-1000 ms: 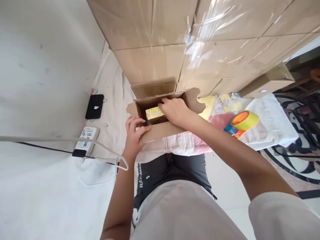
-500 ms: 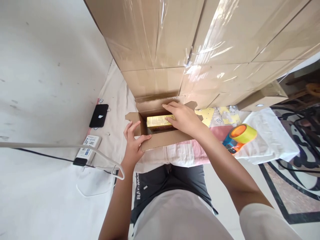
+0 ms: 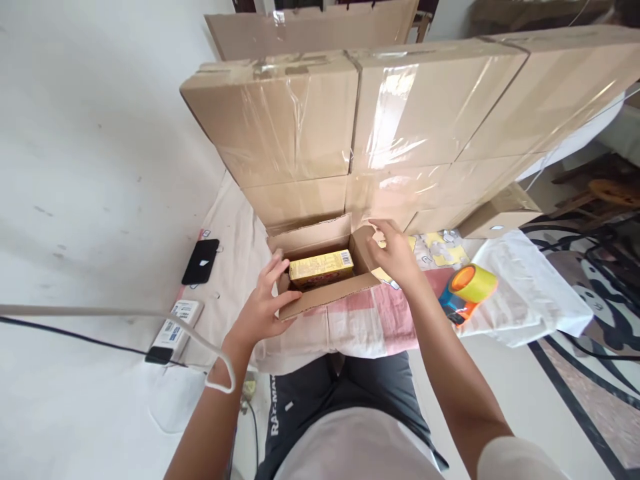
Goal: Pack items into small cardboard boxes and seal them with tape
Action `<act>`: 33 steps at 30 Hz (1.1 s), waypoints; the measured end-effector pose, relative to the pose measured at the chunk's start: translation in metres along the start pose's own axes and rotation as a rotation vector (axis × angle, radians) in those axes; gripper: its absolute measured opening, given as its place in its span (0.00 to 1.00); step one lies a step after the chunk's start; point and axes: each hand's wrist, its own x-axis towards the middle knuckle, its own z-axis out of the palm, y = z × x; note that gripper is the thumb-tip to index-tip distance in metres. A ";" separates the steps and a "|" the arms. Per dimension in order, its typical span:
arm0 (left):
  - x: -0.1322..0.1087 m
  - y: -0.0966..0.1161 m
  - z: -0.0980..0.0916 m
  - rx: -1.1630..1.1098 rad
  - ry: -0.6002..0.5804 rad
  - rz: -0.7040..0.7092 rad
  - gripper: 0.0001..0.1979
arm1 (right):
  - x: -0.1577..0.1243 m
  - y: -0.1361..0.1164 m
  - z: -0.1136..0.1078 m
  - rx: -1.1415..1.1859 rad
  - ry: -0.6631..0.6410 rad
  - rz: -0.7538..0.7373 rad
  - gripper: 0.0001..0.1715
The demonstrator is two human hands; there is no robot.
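An open cardboard box stands on the cloth-covered table, its flaps raised. Inside it lies a yellow printed carton. My left hand grips the box's left end, thumb on the near flap and fingers at the left flap. At the right end of the box, my right hand is beside the right flap with its fingers apart and nothing held in them.
Taped cardboard boxes are stacked behind. A tape dispenser with yellow tape is at right, near a smaller carton. At left are a black phone, a white power strip and a cable.
My right hand has left the yellow carton and moved right, out of the box. The camera view has tilted up, showing the tops of the stacked boxes.
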 end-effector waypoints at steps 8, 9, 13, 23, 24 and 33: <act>0.066 -0.003 -0.013 -0.554 -0.307 -0.402 0.35 | -0.028 0.024 0.020 0.380 0.042 0.240 0.38; 0.073 -0.006 -0.014 -0.580 -0.358 -0.471 0.35 | -0.030 0.022 0.020 0.417 0.049 0.232 0.38; 0.094 -0.012 -0.017 -0.501 -0.581 -0.720 0.35 | -0.037 0.014 0.019 0.526 0.025 0.239 0.40; 0.093 0.012 -0.004 -0.114 -0.711 -0.534 0.31 | -0.045 -0.006 0.009 0.709 -0.091 0.280 0.37; 0.093 0.013 -0.004 -0.102 -0.715 -0.542 0.32 | -0.045 -0.008 0.009 0.714 -0.110 0.270 0.37; 0.098 0.019 -0.010 -0.082 -0.759 -0.531 0.35 | -0.046 -0.007 0.018 0.637 -0.251 0.151 0.32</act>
